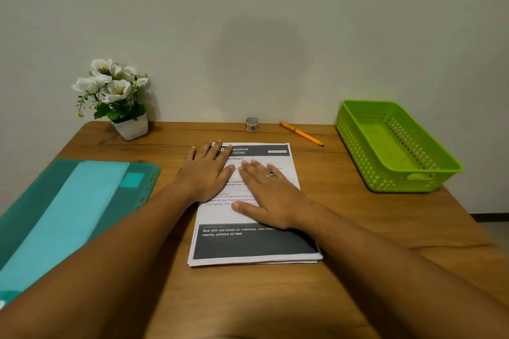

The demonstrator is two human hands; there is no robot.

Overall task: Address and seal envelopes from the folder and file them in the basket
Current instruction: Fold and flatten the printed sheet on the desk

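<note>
A small stack of printed sheets (248,242) with dark header bands lies in the middle of the wooden table. My left hand (205,170) lies flat on its upper left part, fingers straight. Beside it my right hand (271,195), with a ring on one finger, presses flat on the middle of the top sheet. A teal folder (68,201) with light blue envelopes inside lies at the left. At the right stands a green plastic basket (396,146) with nothing in it. An orange pen (301,133) and a small roll of tape (251,124) lie near the wall.
A white pot of artificial white flowers (121,102) stands at the table's back left corner against the wall. The table's right edge (468,215) runs just past the basket, with floor beyond it.
</note>
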